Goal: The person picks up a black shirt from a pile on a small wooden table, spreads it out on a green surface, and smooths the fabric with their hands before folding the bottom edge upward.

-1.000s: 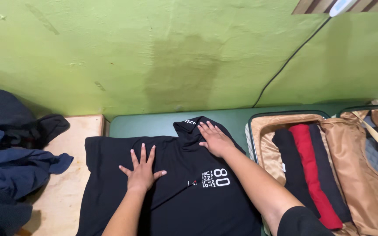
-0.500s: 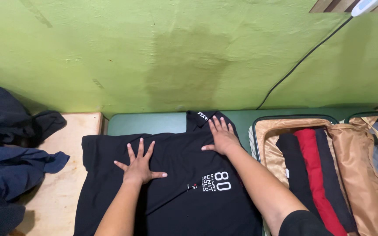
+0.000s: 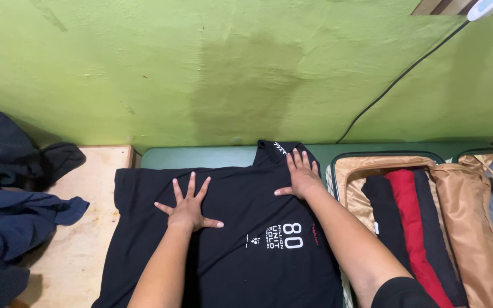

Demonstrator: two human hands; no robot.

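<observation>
Presently both hands lie flat, fingers spread, gripping nothing. Left hand presses mid-chest of the black polo shirt; right hand presses just below its collar. Shirt spread across a green mat, its left edge overhanging onto a wooden board. Right edge runs just beside the open suitcase, which holds rolled black and red garments. Dark blue clothes piled at the far left of the board; bare wood between pile and shirt.
</observation>
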